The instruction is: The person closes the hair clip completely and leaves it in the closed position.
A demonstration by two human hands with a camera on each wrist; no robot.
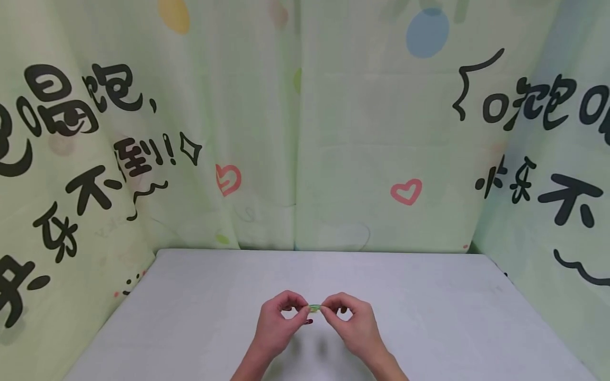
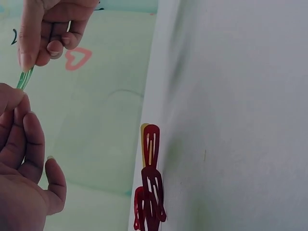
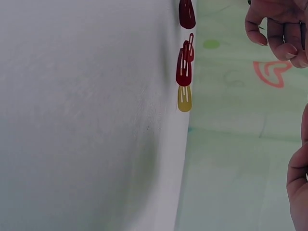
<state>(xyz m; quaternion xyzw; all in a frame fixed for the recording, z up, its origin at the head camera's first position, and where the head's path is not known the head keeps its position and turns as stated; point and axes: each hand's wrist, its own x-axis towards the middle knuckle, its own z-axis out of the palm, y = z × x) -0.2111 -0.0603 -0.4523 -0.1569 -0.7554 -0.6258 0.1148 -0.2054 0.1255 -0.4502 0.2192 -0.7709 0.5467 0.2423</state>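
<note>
Both hands are pinching a small green hair clip [image 1: 314, 307] between them above the grey table [image 1: 190, 317]: left hand [image 1: 278, 323] gripping one end, right hand [image 1: 355, 323] the other. Dark red snap clips [image 2: 151, 192] and a yellow one [image 3: 184, 98] are lying on the table. Black Chinese lettering is running across the pale green backdrop [image 1: 333, 132]; wide bare tabletop is stretching out either side.

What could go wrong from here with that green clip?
1. The green clip is held in the air only by fingertip pinches from the left hand and right hand; a slip would likely drop it onto the table.
2. The red clips and yellow clip appear to lie right at the table's edge; a dropped clip or a brush might knock them off.
</note>
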